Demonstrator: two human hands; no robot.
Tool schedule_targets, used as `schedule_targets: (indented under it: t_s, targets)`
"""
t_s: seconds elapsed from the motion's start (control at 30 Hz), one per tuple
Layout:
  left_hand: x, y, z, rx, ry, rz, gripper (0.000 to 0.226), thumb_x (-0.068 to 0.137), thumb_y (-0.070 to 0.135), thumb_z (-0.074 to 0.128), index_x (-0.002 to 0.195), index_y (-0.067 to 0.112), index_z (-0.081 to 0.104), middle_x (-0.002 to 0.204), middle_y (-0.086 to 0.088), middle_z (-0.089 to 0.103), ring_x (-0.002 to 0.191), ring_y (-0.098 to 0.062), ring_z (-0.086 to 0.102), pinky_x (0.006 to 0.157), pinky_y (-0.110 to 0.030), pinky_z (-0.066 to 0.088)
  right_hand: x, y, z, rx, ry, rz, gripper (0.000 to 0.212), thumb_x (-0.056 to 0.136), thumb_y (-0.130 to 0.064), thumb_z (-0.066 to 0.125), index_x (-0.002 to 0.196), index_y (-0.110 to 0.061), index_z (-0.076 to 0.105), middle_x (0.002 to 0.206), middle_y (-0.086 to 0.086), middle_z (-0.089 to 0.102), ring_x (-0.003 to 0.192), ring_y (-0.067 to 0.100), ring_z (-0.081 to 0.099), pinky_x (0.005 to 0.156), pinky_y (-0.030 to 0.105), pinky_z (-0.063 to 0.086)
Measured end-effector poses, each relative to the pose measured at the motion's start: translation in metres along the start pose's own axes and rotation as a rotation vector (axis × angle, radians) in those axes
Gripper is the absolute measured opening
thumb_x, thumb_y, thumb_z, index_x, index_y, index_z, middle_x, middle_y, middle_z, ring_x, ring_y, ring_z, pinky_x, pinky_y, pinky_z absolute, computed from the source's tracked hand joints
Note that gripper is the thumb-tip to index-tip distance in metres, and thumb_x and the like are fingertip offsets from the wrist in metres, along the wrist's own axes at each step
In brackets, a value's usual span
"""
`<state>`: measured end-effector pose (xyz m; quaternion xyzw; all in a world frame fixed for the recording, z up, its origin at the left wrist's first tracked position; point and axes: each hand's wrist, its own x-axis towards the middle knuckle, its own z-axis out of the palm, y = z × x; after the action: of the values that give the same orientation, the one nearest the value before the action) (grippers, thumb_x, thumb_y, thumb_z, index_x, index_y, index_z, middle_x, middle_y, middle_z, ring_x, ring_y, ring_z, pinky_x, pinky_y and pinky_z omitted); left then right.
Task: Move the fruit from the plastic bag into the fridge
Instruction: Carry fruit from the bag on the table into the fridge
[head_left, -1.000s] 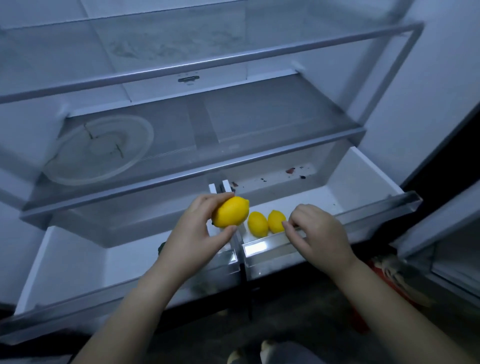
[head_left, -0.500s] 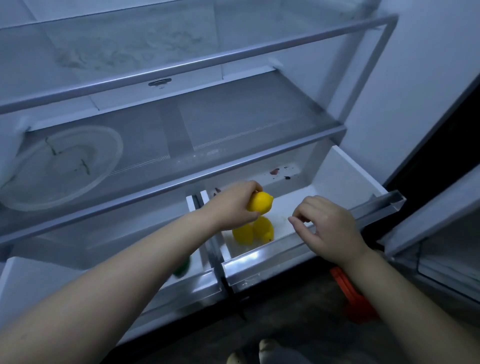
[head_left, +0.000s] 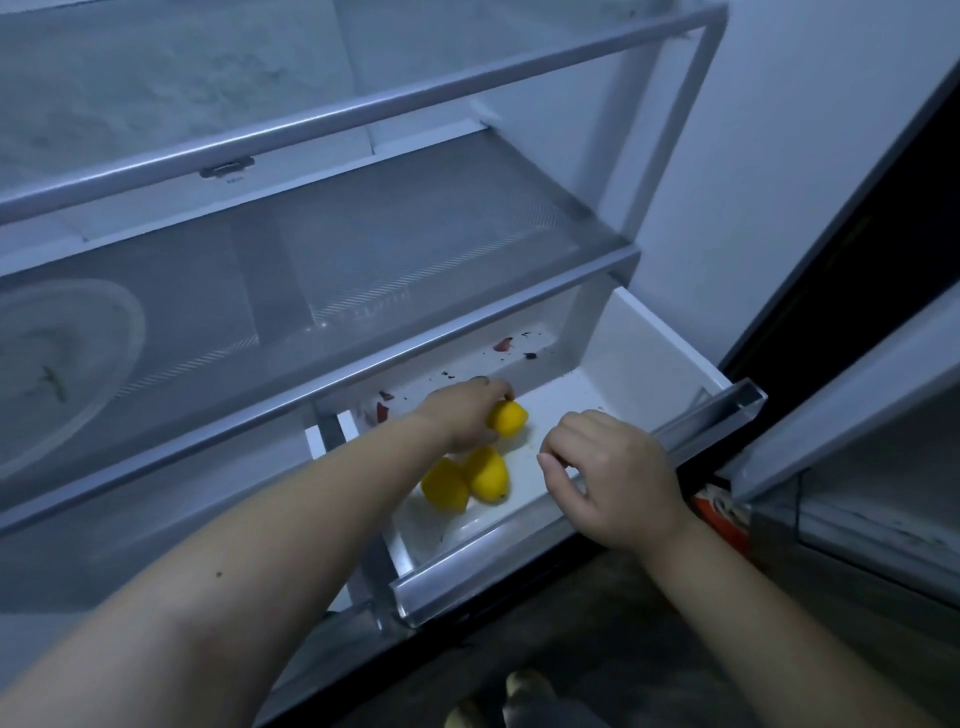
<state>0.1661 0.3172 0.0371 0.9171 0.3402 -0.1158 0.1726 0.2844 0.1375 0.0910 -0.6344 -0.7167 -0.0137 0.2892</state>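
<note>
The fridge stands open with its right crisper drawer (head_left: 644, 358) pulled out. My left hand (head_left: 462, 415) reaches into that drawer and holds a yellow lemon (head_left: 508, 419) low over the white floor. Two more lemons (head_left: 467, 480) lie side by side just in front of it, close to the drawer's front. My right hand (head_left: 608, 478) rests on the drawer's clear front rim (head_left: 519, 545), fingers curled over its edge. The plastic bag is not in view.
A glass shelf (head_left: 415, 249) sits right above the drawer, with a round clear plate (head_left: 62, 358) on its left. Dark red scraps (head_left: 504, 344) dot the drawer's back. The left drawer (head_left: 332, 441) adjoins. The fridge door (head_left: 857, 431) stands open at right; an orange item (head_left: 719, 519) lies below it.
My left hand has carried the lemon from above the drawers' divider down and rightward into the right drawer. My right hand has stayed on the drawer's front rim.
</note>
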Motion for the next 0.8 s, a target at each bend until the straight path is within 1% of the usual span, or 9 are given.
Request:
schedule_targets:
  t_s: [0.17,0.23,0.33,0.57,0.67,0.8]
  targets:
    - [0.002,-0.002,0.009,0.039,-0.024,0.032,0.052,0.086,0.032,0.061,0.132,0.031,0.038,0.126,-0.002,0.048,0.106,-0.024,0.053,0.071,-0.031,0.040,-0.001,0.000,0.001,0.005,0.018,0.005,0.029,0.089,-0.029,0.043,0.069,-0.014,0.056,0.067,0.000,0.052,0.063,0.018,0.047,0.050,0.034,0.037]
    - [0.002,0.000,0.011,0.049,-0.016,0.053,0.052,0.086,0.032,0.061,0.133,0.030,0.038,0.126,-0.002,0.047,0.107,-0.024,0.052,0.071,-0.030,0.040,0.000,0.000,0.002,0.016,0.021,0.012,0.028,0.089,-0.028,0.043,0.069,-0.014,0.056,0.067,0.000,0.052,0.063,0.018,0.047,0.049,0.034,0.038]
    - [0.002,0.000,0.012,0.046,-0.042,0.047,0.054,0.087,0.033,0.061,0.135,0.030,0.037,0.127,-0.003,0.047,0.108,-0.025,0.052,0.076,-0.032,0.044,-0.002,0.001,0.004,0.021,0.024,0.014,0.028,0.089,-0.029,0.044,0.068,-0.014,0.057,0.067,0.000,0.053,0.063,0.018,0.048,0.049,0.035,0.038]
    - [0.001,0.000,0.014,0.039,-0.136,0.034,0.056,0.088,0.034,0.059,0.139,0.031,0.036,0.133,-0.002,0.044,0.115,-0.025,0.049,0.083,-0.032,0.040,-0.003,0.003,0.006,0.043,-0.001,0.019,0.028,0.089,-0.032,0.047,0.071,-0.015,0.059,0.068,0.000,0.056,0.064,0.016,0.050,0.050,0.034,0.042]
    - [-0.007,0.006,0.006,0.035,-0.107,0.030,0.058,0.090,0.037,0.056,0.142,0.030,0.032,0.137,-0.001,0.041,0.119,-0.023,0.047,0.087,-0.032,0.041,-0.001,0.001,0.002,0.038,0.017,-0.003,0.026,0.089,-0.031,0.048,0.070,-0.016,0.059,0.068,-0.002,0.055,0.063,0.015,0.049,0.050,0.031,0.040]
    - [-0.033,0.014,-0.022,0.070,-0.010,0.056,0.057,0.090,0.041,0.053,0.142,0.031,0.031,0.140,0.002,0.039,0.121,-0.021,0.047,0.089,-0.036,0.045,0.001,0.000,-0.002,0.033,0.017,-0.017,0.025,0.089,-0.031,0.048,0.070,-0.018,0.058,0.070,-0.005,0.055,0.065,0.013,0.049,0.052,0.024,0.035]
